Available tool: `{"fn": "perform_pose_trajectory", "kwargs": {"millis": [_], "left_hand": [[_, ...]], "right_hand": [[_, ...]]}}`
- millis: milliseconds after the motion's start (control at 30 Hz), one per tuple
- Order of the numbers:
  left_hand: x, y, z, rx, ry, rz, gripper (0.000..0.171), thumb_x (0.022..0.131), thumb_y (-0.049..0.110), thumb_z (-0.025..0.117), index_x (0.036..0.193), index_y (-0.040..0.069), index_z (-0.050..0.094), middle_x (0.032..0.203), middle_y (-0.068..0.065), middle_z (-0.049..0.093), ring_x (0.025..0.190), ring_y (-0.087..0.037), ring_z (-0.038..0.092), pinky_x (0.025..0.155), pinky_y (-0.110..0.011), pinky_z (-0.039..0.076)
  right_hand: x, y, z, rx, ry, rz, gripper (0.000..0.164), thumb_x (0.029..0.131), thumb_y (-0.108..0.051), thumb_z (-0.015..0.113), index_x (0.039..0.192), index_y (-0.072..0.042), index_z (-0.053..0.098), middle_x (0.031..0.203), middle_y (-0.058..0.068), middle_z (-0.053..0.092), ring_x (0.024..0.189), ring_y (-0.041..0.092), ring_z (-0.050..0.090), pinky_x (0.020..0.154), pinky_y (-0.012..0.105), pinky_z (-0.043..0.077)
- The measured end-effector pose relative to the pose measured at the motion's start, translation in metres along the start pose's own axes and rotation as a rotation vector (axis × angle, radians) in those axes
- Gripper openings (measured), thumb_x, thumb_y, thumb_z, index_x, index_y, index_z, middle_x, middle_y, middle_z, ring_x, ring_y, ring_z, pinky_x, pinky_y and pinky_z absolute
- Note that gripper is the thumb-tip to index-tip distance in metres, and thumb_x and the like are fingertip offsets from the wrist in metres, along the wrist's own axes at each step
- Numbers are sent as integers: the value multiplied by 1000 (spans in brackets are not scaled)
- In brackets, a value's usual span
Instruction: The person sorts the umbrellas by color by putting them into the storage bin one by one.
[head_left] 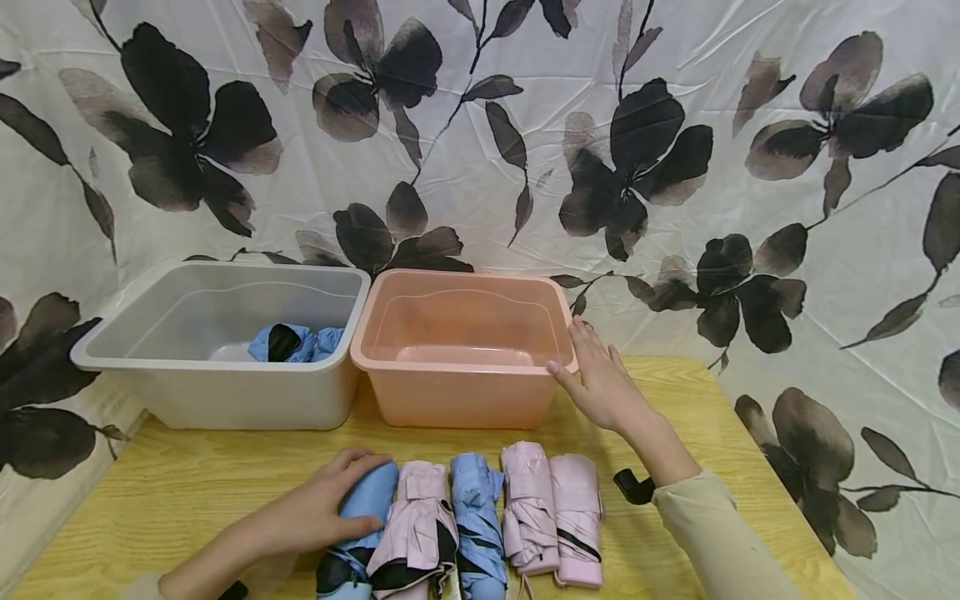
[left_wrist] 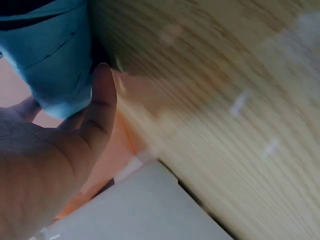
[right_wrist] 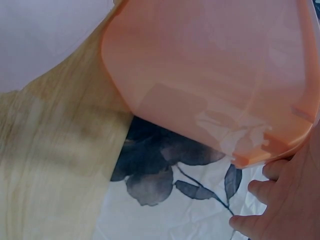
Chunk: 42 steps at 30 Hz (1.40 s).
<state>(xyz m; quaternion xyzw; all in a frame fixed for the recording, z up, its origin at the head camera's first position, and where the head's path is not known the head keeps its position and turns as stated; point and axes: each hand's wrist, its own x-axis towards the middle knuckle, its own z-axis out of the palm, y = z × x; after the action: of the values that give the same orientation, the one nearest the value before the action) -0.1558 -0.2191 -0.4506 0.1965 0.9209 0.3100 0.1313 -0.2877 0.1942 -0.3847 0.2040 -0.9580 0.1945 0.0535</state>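
Several folded umbrellas lie in a row on the table. At the row's left end my left hand (head_left: 326, 506) holds a blue umbrella (head_left: 372, 492), thumb on one side and fingers over its upper end; the left wrist view shows the same blue umbrella (left_wrist: 60, 65) between finger and thumb. To its right come a pink umbrella (head_left: 420, 508) with black lining showing, another blue umbrella (head_left: 477, 521) and two more pink ones, including the rightmost pink umbrella (head_left: 576, 508). My right hand (head_left: 603, 383) rests its extended fingers and thumb at the right rim of an orange bin (head_left: 465, 400).
A grey-white bin (head_left: 247, 396) stands left of the orange one, with a blue folded umbrella (head_left: 296, 343) inside. A black curved handle (head_left: 633, 487) lies by my right forearm. Behind the wooden table (head_left: 645, 533) hangs a flower-patterned cloth (head_left: 510, 167).
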Motion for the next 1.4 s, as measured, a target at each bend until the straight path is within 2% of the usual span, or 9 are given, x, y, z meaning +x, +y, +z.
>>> {"fn": "perform_pose_trajectory", "kwargs": {"millis": [167, 500, 833, 1000, 1400], "left_hand": [[3, 1, 4, -36, -4, -12, 83, 86, 45, 81, 155, 16, 46, 150, -21, 38, 120, -42, 53, 91, -70, 50], [3, 2, 9, -116, 80, 15, 84, 82, 33, 86, 153, 10, 47, 143, -21, 43, 118, -40, 54, 89, -60, 51], [1, 2, 12, -147, 132, -82, 83, 76, 24, 89, 150, 16, 51, 146, -16, 45, 116, -37, 54, 86, -55, 51], [-3, 0, 13, -180, 177, -106, 85, 73, 20, 90, 149, 19, 52, 150, -18, 44, 118, -39, 53, 85, -53, 51], [-14, 2, 2, -200, 358, -17, 83, 75, 14, 90, 148, 21, 51, 148, -18, 46, 122, -41, 53, 89, -54, 54]], "right_hand": [[1, 0, 1, -2, 2, -2, 86, 108, -60, 36, 166, -2, 8, 174, 13, 4, 160, 34, 5, 124, 65, 6], [1, 0, 2, -3, 5, -1, 87, 108, -60, 36, 166, -2, 7, 174, 13, 3, 160, 34, 5, 124, 65, 6], [2, -1, 2, 1, 7, -3, 87, 108, -61, 35, 166, -2, 8, 174, 14, 4, 160, 35, 6, 124, 65, 6], [2, -2, 3, 4, 4, -4, 87, 108, -61, 35, 166, -2, 7, 174, 13, 3, 160, 34, 5, 124, 65, 6], [1, 1, 3, 10, 15, 4, 85, 109, -58, 38, 167, -4, 7, 175, 12, 4, 160, 36, 8, 124, 66, 5]]}}
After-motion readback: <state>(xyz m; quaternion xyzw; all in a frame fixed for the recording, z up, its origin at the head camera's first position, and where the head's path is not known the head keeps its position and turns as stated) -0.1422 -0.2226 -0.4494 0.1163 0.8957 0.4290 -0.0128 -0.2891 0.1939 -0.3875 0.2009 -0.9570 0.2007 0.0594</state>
